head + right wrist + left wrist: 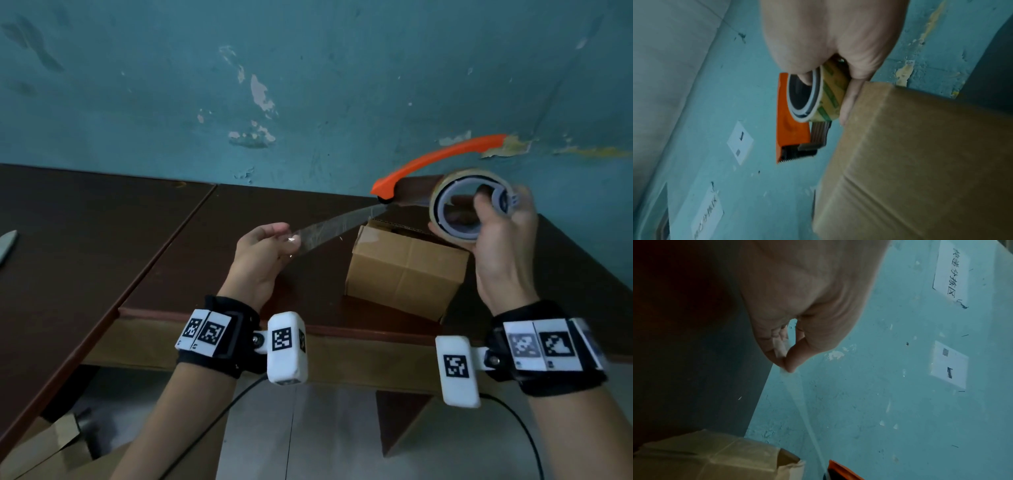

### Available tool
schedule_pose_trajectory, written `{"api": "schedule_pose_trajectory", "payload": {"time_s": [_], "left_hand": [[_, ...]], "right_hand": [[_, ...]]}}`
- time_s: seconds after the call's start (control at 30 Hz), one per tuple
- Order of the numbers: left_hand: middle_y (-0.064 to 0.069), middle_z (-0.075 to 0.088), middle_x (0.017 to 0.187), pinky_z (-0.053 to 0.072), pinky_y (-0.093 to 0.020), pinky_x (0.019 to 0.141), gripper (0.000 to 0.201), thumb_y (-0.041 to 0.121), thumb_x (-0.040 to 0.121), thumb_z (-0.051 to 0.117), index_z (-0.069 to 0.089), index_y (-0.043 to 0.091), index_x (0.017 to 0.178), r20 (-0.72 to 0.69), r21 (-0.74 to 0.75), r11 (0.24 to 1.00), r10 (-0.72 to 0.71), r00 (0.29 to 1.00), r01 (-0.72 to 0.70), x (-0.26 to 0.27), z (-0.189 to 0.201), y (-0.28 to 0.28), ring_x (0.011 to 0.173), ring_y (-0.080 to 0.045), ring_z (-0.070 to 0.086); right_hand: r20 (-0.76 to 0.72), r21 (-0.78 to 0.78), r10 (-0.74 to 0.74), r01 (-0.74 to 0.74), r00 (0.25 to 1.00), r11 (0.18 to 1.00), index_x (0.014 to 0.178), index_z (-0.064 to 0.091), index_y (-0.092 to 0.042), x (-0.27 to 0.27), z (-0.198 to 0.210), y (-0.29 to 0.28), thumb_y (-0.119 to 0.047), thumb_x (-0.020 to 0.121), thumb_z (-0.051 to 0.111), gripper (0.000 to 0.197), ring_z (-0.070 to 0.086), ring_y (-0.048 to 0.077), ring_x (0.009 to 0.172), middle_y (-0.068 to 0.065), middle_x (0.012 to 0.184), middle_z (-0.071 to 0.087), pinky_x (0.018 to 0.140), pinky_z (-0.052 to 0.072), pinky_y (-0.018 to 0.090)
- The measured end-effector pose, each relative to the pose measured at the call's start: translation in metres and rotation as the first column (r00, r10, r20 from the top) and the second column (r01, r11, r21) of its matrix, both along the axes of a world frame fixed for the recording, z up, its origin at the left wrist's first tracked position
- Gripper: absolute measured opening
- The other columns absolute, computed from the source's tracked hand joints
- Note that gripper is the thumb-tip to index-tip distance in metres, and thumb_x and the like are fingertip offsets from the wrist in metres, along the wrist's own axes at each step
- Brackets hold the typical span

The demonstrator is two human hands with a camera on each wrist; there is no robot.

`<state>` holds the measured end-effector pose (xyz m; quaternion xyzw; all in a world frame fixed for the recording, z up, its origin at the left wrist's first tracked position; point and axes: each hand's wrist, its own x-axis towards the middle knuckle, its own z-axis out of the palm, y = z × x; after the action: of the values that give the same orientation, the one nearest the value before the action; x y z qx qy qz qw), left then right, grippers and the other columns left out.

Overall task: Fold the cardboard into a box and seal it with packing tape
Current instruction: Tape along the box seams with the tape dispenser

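- Cardboard, already folded into a box [407,270], sits on the brown table [85,240] between the two raised hands and a little beyond them, below the stretched tape.
- Her or his right hand [503,246] is closed round the tape roll [469,209], with fingers hooked through its core and the orange dispenser [435,164] arching over it.
- On the other side, the left hand [263,253] pinches the free end of the clear tape strip [339,222] between thumb and fingertips; the remaining fingers are curled in.
- That strip runs taut from the dispenser's cutter across to the left hand, hanging above the box and not yet touching it.
- From the left wrist view, the box's top flaps look loosely closed, with one corner gaping; I see no tape on that seam.
- My reading: folding is done and sealing is only starting, with a length of tape drawn out.
- Next, the strip needs lowering onto the top seam, sticky side down, centred over the flaps, then pressing flat and cutting on the toothed edge.
- Slack or a twist could make the tape stick to itself.
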<state>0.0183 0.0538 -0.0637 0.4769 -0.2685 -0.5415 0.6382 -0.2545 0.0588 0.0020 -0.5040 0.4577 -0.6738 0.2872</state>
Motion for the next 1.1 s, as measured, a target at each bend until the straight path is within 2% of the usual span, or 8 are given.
{"api": "schedule_pose_trajectory", "payload": {"time_s": [0.1,0.2,0.33,0.43,0.57,0.83,0.93,1.1], "left_hand": [[-0.015,0.068,0.123,0.060,-0.020,0.071,0.031,-0.011,0.090,0.069,0.065,0.010,0.113,-0.060,-0.045,0.998,-0.041,0.997,0.038,0.000,0.006,0.002,0.110,-0.024,0.071],[-0.018,0.065,0.125,0.060,-0.025,0.079,0.032,-0.015,0.089,0.066,0.063,0.008,0.111,-0.178,-0.120,0.989,-0.103,0.979,0.083,0.002,0.013,0.002,0.111,-0.026,0.070],[-0.019,0.062,0.120,0.061,-0.022,0.072,0.032,-0.020,0.089,0.061,0.063,0.004,0.110,-0.241,-0.147,0.986,-0.119,0.963,0.085,0.001,0.016,0.000,0.107,-0.025,0.068],[-0.016,0.062,0.115,0.061,-0.022,0.070,0.033,-0.021,0.089,0.060,0.062,0.002,0.114,-0.249,-0.142,0.984,-0.139,0.958,0.106,-0.003,0.016,-0.001,0.109,-0.027,0.066],[-0.016,0.062,0.114,0.060,-0.021,0.067,0.035,-0.021,0.089,0.059,0.062,0.001,0.117,-0.275,-0.150,0.980,-0.169,0.946,0.131,-0.007,0.016,-0.003,0.101,-0.024,0.068],[-0.018,0.065,0.114,0.062,-0.021,0.070,0.033,-0.020,0.090,0.060,0.061,0.003,0.113,-0.263,-0.100,0.986,-0.153,0.953,0.131,-0.009,0.010,-0.009,0.097,-0.022,0.069],[-0.020,0.063,0.122,0.062,-0.021,0.067,0.034,-0.019,0.090,0.060,0.061,0.006,0.113,-0.259,-0.043,0.989,-0.145,0.955,0.139,-0.006,0.006,-0.010,0.097,-0.023,0.069],[-0.012,0.069,0.100,0.060,-0.026,0.072,0.034,-0.019,0.088,0.064,0.062,0.009,0.108,-0.158,0.039,0.989,-0.135,0.978,0.143,-0.002,0.001,-0.008,0.089,-0.021,0.072]], "right_hand": [[-0.018,-0.016,-0.028,0.028,0.999,0.999,0.110,0.066,-0.024,0.000,-0.003,0.004,-0.024,0.095,0.054,0.019,0.070,0.019,0.102,0.004,0.108,0.071,0.097,0.054,0.054],[-0.008,-0.009,-0.047,0.047,0.999,0.999,0.092,0.073,-0.042,0.000,0.003,0.009,-0.031,0.094,0.053,0.023,0.070,0.023,0.104,0.002,0.106,0.074,0.095,0.055,0.057],[-0.055,-0.032,-0.092,0.090,0.994,0.995,0.081,0.073,-0.032,-0.002,0.016,0.014,-0.027,0.095,0.053,0.024,0.072,0.022,0.097,0.002,0.096,0.075,0.093,0.056,0.051],[-0.065,-0.023,-0.097,0.096,0.993,0.995,0.081,0.067,-0.028,-0.005,0.019,0.017,-0.024,0.100,0.051,0.025,0.072,0.018,0.078,-0.003,0.084,0.072,0.068,0.059,0.037],[-0.073,0.102,-0.031,0.038,0.997,0.994,0.097,0.064,-0.012,-0.007,0.019,0.016,-0.033,0.104,0.043,0.031,0.060,0.022,0.051,0.017,0.083,0.075,0.043,0.046,0.027],[0.090,0.273,-0.011,-0.014,0.996,0.962,0.123,0.057,-0.006,-0.005,0.005,0.006,-0.035,0.105,0.043,0.036,0.077,0.032,0.073,0.022,0.093,0.075,0.053,0.062,0.033],[0.099,0.318,0.000,-0.032,0.995,0.948,0.113,0.058,-0.005,-0.010,0.003,0.003,-0.034,0.106,0.044,0.033,0.077,0.033,0.074,0.025,0.095,0.073,0.051,0.061,0.031],[-0.073,0.362,0.029,-0.001,0.997,0.932,0.097,0.061,-0.010,-0.018,0.005,0.001,-0.034,0.105,0.044,0.031,0.059,0.022,0.043,0.020,0.079,0.076,0.039,0.040,0.028]]}}
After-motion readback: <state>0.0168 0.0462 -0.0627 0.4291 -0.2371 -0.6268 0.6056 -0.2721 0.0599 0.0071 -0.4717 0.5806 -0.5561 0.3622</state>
